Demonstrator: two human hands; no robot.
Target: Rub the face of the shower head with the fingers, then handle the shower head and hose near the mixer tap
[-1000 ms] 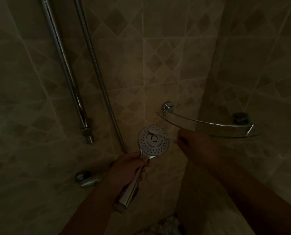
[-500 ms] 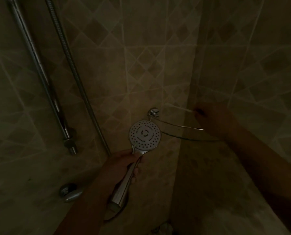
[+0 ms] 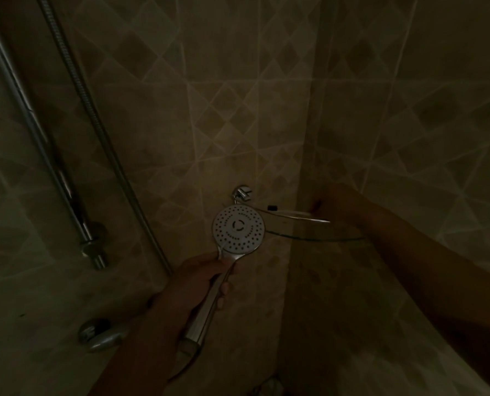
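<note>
My left hand (image 3: 192, 284) grips the chrome handle of a hand shower (image 3: 238, 228), whose round white spray face points toward me. Just right of the shower head a glass corner shelf (image 3: 309, 238) with a chrome rail is fixed into the tiled corner. My right hand (image 3: 338, 204) reaches over the shelf's back and rests at the corner of the walls. The dim light hides how its fingers lie and whether they hold anything.
A chrome slide bar (image 3: 52, 172) and a ribbed shower hose (image 3: 101, 132) run down the left wall. A chrome wall fitting (image 3: 98, 335) sits low on the left. A chrome shelf bracket (image 3: 242, 192) is above the shower head. Tiled walls meet in the corner.
My right hand has moved from below the shelf's front up and right, over the shelf toward the wall corner. The left hand keeps hold of the hand shower, raised slightly toward the shelf.
</note>
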